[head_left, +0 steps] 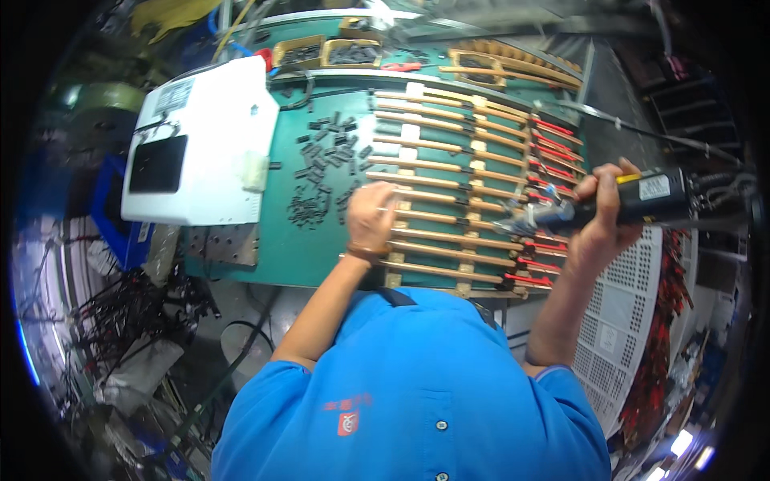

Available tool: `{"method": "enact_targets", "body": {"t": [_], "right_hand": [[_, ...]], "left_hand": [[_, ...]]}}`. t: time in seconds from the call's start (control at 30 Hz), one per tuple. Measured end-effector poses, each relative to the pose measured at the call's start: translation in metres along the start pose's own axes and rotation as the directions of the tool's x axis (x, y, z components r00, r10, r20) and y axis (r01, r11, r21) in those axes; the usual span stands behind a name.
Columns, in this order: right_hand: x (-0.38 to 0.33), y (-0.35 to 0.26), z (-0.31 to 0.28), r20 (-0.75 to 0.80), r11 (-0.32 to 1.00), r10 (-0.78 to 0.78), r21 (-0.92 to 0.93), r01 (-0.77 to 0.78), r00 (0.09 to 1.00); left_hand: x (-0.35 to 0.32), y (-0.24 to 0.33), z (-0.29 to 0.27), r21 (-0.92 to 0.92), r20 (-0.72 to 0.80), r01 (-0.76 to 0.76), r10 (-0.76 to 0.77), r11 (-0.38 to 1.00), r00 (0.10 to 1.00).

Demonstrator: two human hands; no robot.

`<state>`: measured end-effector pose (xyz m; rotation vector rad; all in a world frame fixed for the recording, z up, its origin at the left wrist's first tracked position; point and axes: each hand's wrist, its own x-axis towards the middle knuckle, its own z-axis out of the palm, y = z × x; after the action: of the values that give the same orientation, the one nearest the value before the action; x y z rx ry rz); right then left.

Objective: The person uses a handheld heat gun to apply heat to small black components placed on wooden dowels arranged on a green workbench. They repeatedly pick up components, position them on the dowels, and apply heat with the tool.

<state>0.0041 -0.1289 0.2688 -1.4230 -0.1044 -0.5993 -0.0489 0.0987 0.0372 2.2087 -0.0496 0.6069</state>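
My right hand (603, 210) is wrapped round a black power screwdriver (654, 197) with a cable at its rear. The driver lies nearly level, and its tip points left, over the row of wooden rods (437, 215). These light rods lie side by side across a slatted wooden rack (469, 200), with black pieces partway along and red parts (553, 144) towards their right ends. At the rods' left ends, my left hand (371, 215) has its fingers bent closed about one rod. The fingertips are partly hidden.
Loose black pieces (325, 156) and small screws (307, 210) lie on the green table mat (281, 260). A white machine (208, 144) stands on the left. Parts boxes (353, 54) line the back. A white perforated crate (622, 313) stands at the right; cables hang near the driver.
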Motion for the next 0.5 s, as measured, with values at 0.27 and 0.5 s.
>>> {"method": "enact_targets", "body": {"t": [0.27,0.5], "right_hand": [[-0.012,0.007,-0.013,0.039,0.998,0.044,0.039,-0.045,0.998],[-0.014,0.009,-0.005,0.013,0.996,0.038,0.077,-0.039,0.999]], "left_hand": [[-0.031,-0.099,-0.069,0.255,0.245,0.264,-0.326,0.93,0.913],[-0.014,-0.098,-0.024,0.556,0.334,0.024,-0.25,0.831,0.909]]}}
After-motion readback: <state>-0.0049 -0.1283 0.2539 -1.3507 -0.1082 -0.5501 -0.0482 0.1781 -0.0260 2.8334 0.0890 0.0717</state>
